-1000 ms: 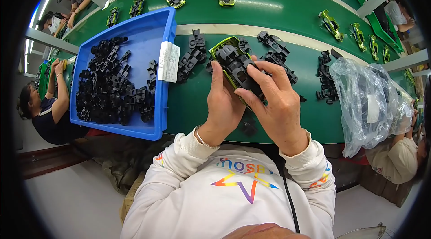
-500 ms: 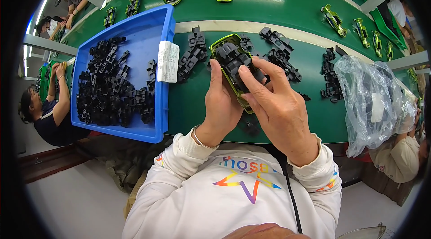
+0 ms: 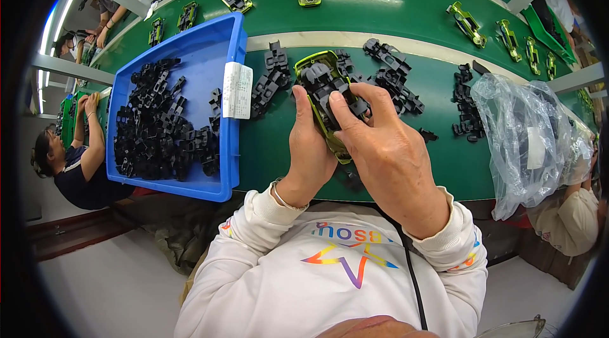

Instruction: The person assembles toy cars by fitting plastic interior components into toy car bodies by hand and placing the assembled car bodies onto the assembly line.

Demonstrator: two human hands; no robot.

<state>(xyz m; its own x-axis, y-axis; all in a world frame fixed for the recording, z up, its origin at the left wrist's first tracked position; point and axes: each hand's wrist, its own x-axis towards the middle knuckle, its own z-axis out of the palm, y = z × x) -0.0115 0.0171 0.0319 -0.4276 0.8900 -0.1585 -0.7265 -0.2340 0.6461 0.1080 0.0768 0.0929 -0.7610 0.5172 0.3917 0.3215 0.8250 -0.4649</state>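
A toy car body (image 3: 325, 103), yellow-green and opened upward, is held tilted above the green bench. A black plastic seat insert (image 3: 320, 79) sits inside it. My left hand (image 3: 311, 147) is closed round the car body's left side, thumb along the edge. With the index finger on the black insert, my right hand (image 3: 387, 141) grips the body's right side; its other fingers are curled and partly hidden. Loose black inserts lie beyond the hands, in a left cluster (image 3: 271, 78) and a right cluster (image 3: 396, 78).
At left stands a blue bin (image 3: 233, 147) holding many black inserts. A clear plastic bag (image 3: 517, 141) hangs over the bench at right, by another row of black parts (image 3: 466, 106). Across the far green belt (image 3: 393, 5) lie several car bodies. Other people sit at both sides.
The car bodies on the far belt have shifted slightly left. My right index finger has slid a little toward the left on the insert; both hands keep their hold.
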